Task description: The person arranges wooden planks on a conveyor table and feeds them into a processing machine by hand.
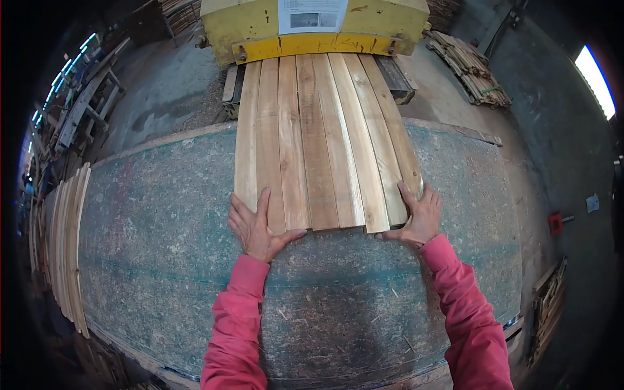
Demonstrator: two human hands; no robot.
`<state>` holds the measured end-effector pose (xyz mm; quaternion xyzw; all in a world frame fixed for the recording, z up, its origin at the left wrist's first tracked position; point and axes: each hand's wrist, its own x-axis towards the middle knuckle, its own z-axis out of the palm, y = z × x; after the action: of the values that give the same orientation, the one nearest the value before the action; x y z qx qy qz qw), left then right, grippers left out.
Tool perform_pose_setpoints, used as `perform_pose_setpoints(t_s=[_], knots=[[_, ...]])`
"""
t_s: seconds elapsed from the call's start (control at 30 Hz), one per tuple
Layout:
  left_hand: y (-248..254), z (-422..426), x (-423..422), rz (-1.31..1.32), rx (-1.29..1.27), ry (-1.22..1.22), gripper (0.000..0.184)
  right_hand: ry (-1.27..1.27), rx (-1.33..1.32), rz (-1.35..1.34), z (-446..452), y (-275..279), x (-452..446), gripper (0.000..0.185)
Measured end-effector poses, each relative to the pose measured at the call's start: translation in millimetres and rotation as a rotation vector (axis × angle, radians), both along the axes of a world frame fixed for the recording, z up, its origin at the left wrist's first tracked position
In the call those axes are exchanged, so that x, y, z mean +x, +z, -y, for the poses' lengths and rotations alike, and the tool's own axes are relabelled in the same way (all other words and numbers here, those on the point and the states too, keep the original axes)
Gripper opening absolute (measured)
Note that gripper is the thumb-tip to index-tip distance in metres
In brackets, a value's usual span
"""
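Observation:
Several long wooden planks lie side by side in a row on the worktable, their far ends under the yellow machine. The near ends are slightly uneven. My left hand grips the left front corner of the row, fingers over the outer planks and thumb along the near ends. At the right front corner, my right hand clasps the outer edge, with its thumb against the near ends. Both arms wear red sleeves.
The worn greenish worktable spreads beneath. A bundle of planks lies along its left edge. More stacked wood is on the floor at the back right, with another wood pile at lower right. A bench stands far left.

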<state>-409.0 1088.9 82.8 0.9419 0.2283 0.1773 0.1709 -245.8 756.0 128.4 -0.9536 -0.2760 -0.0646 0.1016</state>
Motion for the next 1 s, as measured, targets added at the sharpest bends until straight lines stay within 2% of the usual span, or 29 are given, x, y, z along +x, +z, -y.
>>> perform_pose_setpoints(t_s=[0.53, 0.73, 0.8, 0.83, 0.9, 0.93, 1.0], knots=[[0, -42, 52, -0.057, 0.003, 0.009, 0.131, -0.069, 0.187, 0.057, -42, -8, 41, 0.116], [7, -58, 79, -0.093, 0.007, 0.031, 0.130, -0.127, 0.115, -0.070, -61, 0, 62, 0.121], [15, -58, 80, -0.124, 0.030, 0.056, 0.128, -0.119, 0.077, -0.080, -63, 5, 59, 0.111], [17, -57, 76, -0.104, 0.115, 0.076, 0.122, -0.112, 0.064, -0.075, -66, 11, 58, 0.107], [17, -48, 74, -0.039, 0.280, 0.117, 0.110, -0.055, -0.008, 0.251, -67, -11, 54, 0.092], [17, -38, 65, 0.031, 0.276, 0.096, 0.100, -0.033, -0.046, 0.411, -64, -17, 40, 0.084], [11, -8, 25, 0.157, 0.272, 0.048, 0.082, 0.095, 0.026, 0.235, -58, 22, -34, 0.068]])
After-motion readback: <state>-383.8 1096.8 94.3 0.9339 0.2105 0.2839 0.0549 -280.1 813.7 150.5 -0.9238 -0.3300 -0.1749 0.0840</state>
